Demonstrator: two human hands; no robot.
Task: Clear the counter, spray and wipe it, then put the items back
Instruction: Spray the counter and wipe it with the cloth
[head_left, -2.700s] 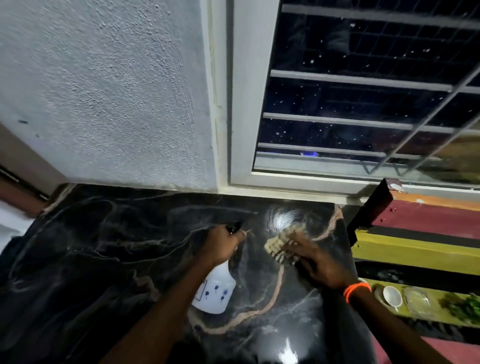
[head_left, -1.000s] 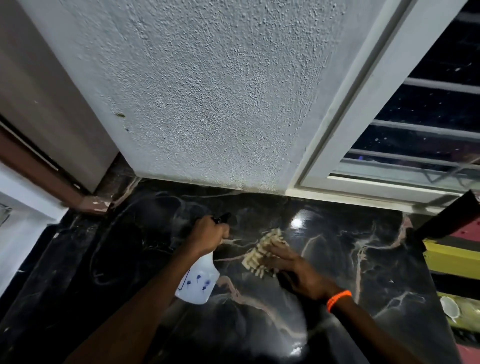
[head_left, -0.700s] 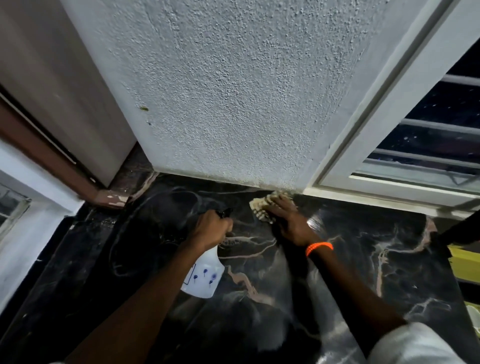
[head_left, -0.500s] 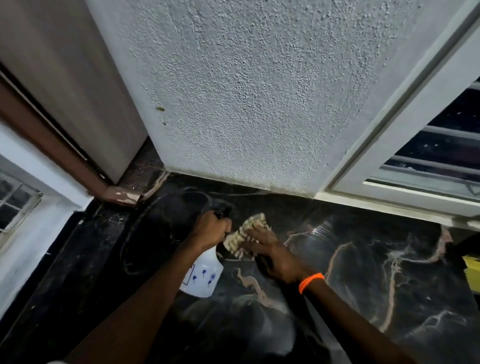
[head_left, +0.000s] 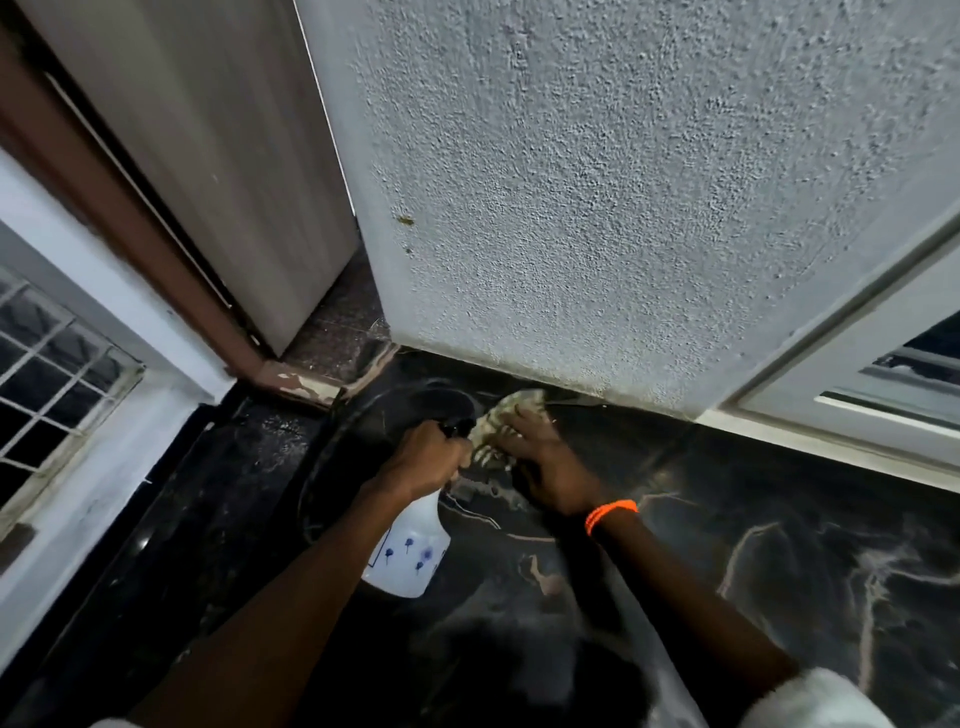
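A: Status? Right hand (head_left: 545, 467) presses cloth (head_left: 501, 426) flat on counter (head_left: 779, 545) at the wall; left hand (head_left: 423, 460) grips spray bottle (head_left: 410, 551).

B: Risk: hands crowd together; a stroke may knock the bottle.

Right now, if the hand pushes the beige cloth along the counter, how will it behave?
The cloth is probably floppy: it lies bunched under the right hand. It likely slides easily, since the counter looks glossy. It seems light, moved by flat fingers alone.
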